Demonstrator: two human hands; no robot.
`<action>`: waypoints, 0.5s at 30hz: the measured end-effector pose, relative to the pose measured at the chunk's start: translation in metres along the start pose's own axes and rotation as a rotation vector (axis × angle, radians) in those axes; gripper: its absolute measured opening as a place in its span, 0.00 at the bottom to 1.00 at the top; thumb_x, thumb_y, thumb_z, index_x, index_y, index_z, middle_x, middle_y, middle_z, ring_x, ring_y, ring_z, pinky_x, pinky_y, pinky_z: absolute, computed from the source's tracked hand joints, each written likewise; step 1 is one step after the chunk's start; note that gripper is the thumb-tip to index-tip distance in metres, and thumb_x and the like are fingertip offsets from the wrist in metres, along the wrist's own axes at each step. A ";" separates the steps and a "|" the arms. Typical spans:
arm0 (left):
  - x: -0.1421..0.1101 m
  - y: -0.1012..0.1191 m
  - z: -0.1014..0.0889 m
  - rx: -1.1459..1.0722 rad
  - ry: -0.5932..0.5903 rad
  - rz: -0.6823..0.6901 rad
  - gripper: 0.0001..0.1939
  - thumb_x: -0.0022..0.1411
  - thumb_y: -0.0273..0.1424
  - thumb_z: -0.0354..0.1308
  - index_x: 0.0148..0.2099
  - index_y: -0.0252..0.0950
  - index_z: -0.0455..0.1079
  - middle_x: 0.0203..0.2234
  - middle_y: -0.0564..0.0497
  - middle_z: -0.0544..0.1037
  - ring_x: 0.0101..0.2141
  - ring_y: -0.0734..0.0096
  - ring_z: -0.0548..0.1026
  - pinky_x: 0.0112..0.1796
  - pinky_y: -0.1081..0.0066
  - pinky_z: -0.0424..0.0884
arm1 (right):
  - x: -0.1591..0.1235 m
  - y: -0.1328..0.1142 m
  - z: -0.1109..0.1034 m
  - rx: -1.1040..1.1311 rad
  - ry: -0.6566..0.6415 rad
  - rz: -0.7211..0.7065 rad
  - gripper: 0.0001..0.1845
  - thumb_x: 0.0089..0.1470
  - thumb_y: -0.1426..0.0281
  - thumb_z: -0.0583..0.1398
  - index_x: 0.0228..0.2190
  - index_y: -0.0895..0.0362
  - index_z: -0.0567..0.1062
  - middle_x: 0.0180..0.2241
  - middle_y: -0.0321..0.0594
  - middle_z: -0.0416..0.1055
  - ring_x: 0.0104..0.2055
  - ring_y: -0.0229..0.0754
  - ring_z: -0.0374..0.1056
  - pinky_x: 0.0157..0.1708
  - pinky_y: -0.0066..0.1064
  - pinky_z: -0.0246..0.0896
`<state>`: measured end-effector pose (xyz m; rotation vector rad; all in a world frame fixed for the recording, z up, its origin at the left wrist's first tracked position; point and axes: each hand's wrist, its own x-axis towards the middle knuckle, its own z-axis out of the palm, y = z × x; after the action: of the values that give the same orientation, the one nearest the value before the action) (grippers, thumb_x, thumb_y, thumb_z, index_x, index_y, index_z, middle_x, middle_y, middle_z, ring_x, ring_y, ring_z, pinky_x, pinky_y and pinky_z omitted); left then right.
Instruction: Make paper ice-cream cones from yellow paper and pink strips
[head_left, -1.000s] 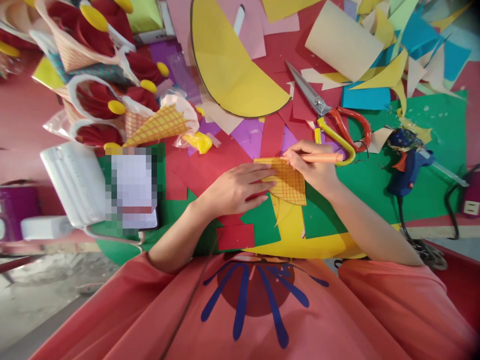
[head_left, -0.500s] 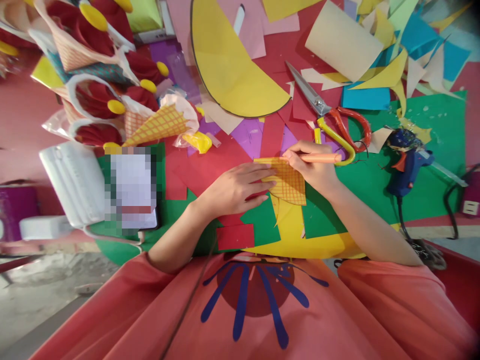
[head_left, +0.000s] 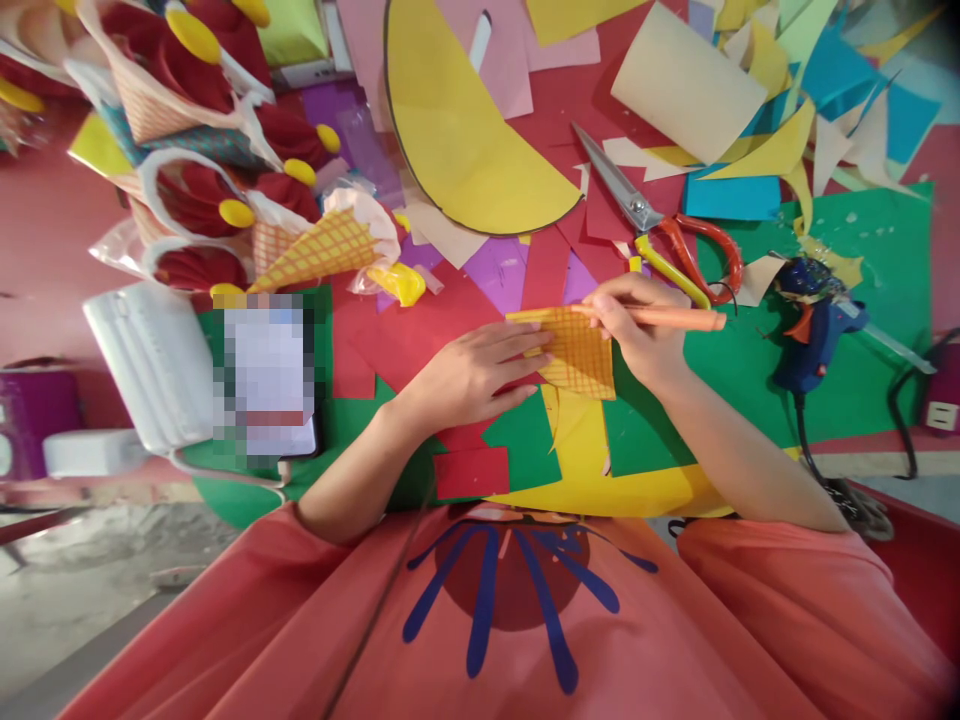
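My left hand [head_left: 472, 375] lies flat with fingers stretched on the left part of a yellow paper piece with an orange grid [head_left: 577, 355], pressing it on the paper-strewn table. My right hand [head_left: 637, 335] is closed around an orange pen [head_left: 675, 319], its tip at the top edge of the grid paper. The pen lies nearly level, pointing left. Under the grid paper lie green [head_left: 525, 445] and yellow [head_left: 592, 470] sheets.
Scissors [head_left: 660, 240] with red and yellow handles lie just beyond my right hand. A blue glue gun [head_left: 814, 325] with a cord sits to the right. A yellow half circle [head_left: 457, 120], finished paper cones [head_left: 322, 250] and a white box [head_left: 150, 360] fill the left and back.
My right hand and the pen have slid to the right along the top edge of the grid paper. My left hand has stayed in place.
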<state>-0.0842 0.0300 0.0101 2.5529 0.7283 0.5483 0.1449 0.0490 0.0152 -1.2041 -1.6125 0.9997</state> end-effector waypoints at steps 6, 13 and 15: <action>-0.002 -0.003 0.001 0.069 0.020 -0.049 0.18 0.68 0.35 0.52 0.55 0.32 0.69 0.55 0.41 0.72 0.59 0.57 0.68 0.57 0.55 0.68 | 0.002 -0.004 0.001 -0.021 -0.076 0.015 0.10 0.54 0.62 0.62 0.35 0.54 0.77 0.34 0.37 0.78 0.31 0.36 0.73 0.32 0.30 0.70; 0.000 -0.001 -0.001 0.054 0.036 -0.069 0.16 0.68 0.34 0.51 0.53 0.30 0.71 0.53 0.40 0.74 0.55 0.58 0.71 0.55 0.58 0.71 | 0.004 -0.002 0.002 -0.064 -0.127 0.081 0.14 0.58 0.62 0.58 0.29 0.58 0.78 0.27 0.37 0.77 0.28 0.34 0.72 0.29 0.27 0.66; 0.000 0.000 -0.002 0.041 0.025 -0.086 0.16 0.68 0.34 0.51 0.53 0.31 0.71 0.53 0.40 0.74 0.56 0.59 0.71 0.55 0.58 0.70 | 0.004 -0.002 0.002 -0.079 -0.134 0.077 0.14 0.58 0.62 0.58 0.29 0.58 0.78 0.27 0.37 0.77 0.28 0.35 0.72 0.28 0.27 0.65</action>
<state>-0.0850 0.0306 0.0118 2.5430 0.8627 0.5434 0.1414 0.0527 0.0172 -1.2840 -1.7352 1.0946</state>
